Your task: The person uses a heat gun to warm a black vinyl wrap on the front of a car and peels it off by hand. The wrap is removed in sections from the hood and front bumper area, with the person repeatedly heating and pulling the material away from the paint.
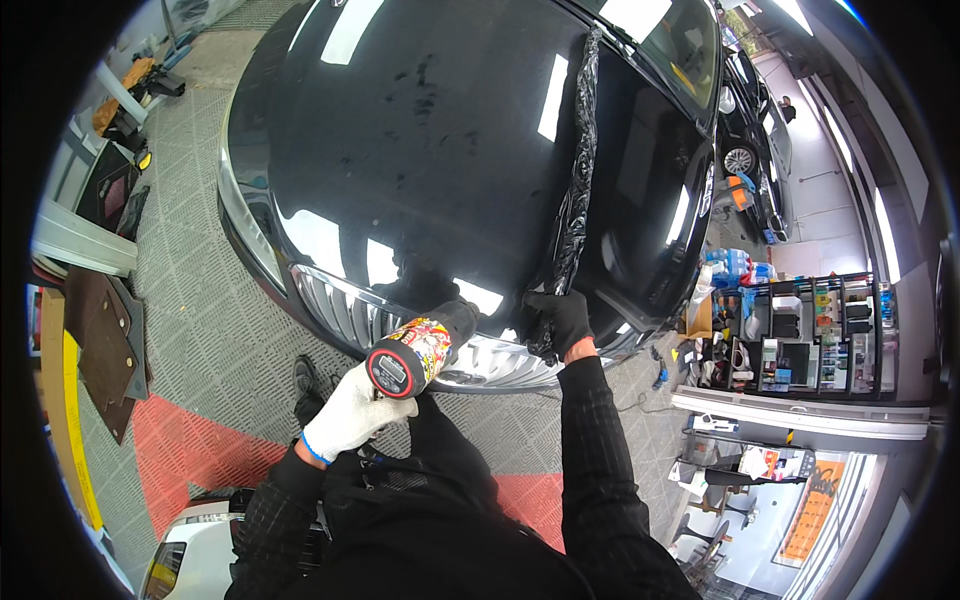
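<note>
My left hand [348, 418], in a white glove with a blue cuff edge, is closed round a heat gun [428, 345] with a colourful sticker, a red ring and a small display at its back end. The nozzle points away toward the front edge of the black car hood [430, 170]. My right hand [563, 322], in a black glove, grips the near end of a long crumpled strip of shiny black film [580, 170]. That strip runs up the hood toward the windshield. Below the hood edge is the chrome grille [335, 305].
A white car [190, 555] stands close behind me at lower left. Shelves [810, 335] crowded with bottles and boxes are at the right. Another dark car [755, 150] is parked beyond. At the left lie a brown mat [100, 350] and yellow-edged board [72, 430].
</note>
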`<state>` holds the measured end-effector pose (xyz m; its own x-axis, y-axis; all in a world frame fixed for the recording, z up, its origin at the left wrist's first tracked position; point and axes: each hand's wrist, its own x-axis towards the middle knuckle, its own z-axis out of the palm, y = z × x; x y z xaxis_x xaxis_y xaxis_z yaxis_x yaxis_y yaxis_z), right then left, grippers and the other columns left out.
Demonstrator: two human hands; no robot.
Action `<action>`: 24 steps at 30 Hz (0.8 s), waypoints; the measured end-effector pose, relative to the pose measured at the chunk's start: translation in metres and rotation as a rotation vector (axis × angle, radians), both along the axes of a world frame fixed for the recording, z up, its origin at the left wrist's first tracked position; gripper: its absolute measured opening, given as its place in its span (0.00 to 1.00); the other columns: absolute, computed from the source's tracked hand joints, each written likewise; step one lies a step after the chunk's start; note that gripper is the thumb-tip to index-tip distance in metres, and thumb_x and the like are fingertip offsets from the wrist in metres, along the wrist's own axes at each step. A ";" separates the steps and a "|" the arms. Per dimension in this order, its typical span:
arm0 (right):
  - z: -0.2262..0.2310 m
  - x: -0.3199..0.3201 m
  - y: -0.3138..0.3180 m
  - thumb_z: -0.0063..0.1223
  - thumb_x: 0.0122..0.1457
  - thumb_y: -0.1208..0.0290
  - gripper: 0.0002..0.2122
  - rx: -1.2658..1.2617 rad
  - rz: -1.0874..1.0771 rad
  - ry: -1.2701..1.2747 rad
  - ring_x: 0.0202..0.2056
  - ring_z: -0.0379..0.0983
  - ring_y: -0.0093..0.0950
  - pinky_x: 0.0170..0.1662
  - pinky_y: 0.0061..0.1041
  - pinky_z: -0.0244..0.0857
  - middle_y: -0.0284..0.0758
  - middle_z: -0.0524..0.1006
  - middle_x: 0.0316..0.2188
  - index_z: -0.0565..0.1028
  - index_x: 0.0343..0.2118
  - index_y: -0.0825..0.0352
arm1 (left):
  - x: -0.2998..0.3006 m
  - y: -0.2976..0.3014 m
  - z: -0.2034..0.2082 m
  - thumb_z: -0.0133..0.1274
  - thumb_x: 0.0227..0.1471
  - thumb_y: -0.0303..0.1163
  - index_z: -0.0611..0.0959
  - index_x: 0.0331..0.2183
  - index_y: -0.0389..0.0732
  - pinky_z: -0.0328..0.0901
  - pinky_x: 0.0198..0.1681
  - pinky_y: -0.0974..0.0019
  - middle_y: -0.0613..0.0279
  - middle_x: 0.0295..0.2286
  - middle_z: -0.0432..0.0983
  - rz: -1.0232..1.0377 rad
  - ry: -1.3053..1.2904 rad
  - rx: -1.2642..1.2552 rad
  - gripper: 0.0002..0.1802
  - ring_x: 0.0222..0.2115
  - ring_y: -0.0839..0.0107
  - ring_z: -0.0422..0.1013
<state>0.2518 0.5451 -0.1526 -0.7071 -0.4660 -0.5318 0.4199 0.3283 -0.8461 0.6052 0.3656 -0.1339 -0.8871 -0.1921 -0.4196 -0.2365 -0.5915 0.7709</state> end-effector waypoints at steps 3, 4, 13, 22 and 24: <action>0.002 0.003 -0.001 0.65 0.53 0.81 0.07 -0.015 0.030 -0.024 0.30 0.83 0.32 0.38 0.31 0.76 0.38 0.84 0.30 0.83 0.36 0.72 | -0.003 -0.002 -0.002 0.67 0.52 0.19 0.82 0.49 0.34 0.77 0.40 0.68 0.63 0.39 0.82 -0.005 0.020 0.027 0.22 0.38 0.77 0.78; 0.002 0.003 -0.001 0.66 0.53 0.81 0.07 -0.023 0.036 -0.037 0.30 0.83 0.32 0.38 0.31 0.76 0.38 0.84 0.30 0.83 0.36 0.72 | -0.004 -0.001 -0.002 0.66 0.52 0.19 0.82 0.49 0.34 0.77 0.40 0.68 0.63 0.38 0.83 0.010 0.022 0.046 0.22 0.37 0.77 0.78; -0.001 -0.013 -0.029 0.71 0.53 0.77 0.10 0.157 -0.044 0.167 0.27 0.82 0.32 0.33 0.34 0.77 0.40 0.84 0.31 0.81 0.37 0.71 | -0.013 -0.009 0.001 0.64 0.55 0.21 0.81 0.47 0.35 0.74 0.35 0.70 0.64 0.33 0.82 -0.014 0.029 0.047 0.17 0.32 0.77 0.78; -0.044 -0.054 -0.011 0.66 0.49 0.86 0.06 -0.193 -0.123 -0.382 0.25 0.82 0.36 0.30 0.38 0.77 0.40 0.82 0.25 0.82 0.31 0.73 | -0.012 -0.011 0.005 0.63 0.55 0.21 0.81 0.43 0.37 0.70 0.33 0.72 0.66 0.30 0.80 -0.009 0.054 0.003 0.14 0.29 0.80 0.74; -0.043 -0.055 -0.008 0.65 0.49 0.87 0.06 -0.220 -0.120 -0.395 0.25 0.83 0.37 0.30 0.38 0.77 0.40 0.82 0.25 0.82 0.31 0.73 | -0.010 -0.011 0.006 0.63 0.54 0.21 0.81 0.43 0.37 0.71 0.33 0.72 0.66 0.30 0.80 -0.008 0.063 0.014 0.14 0.29 0.79 0.74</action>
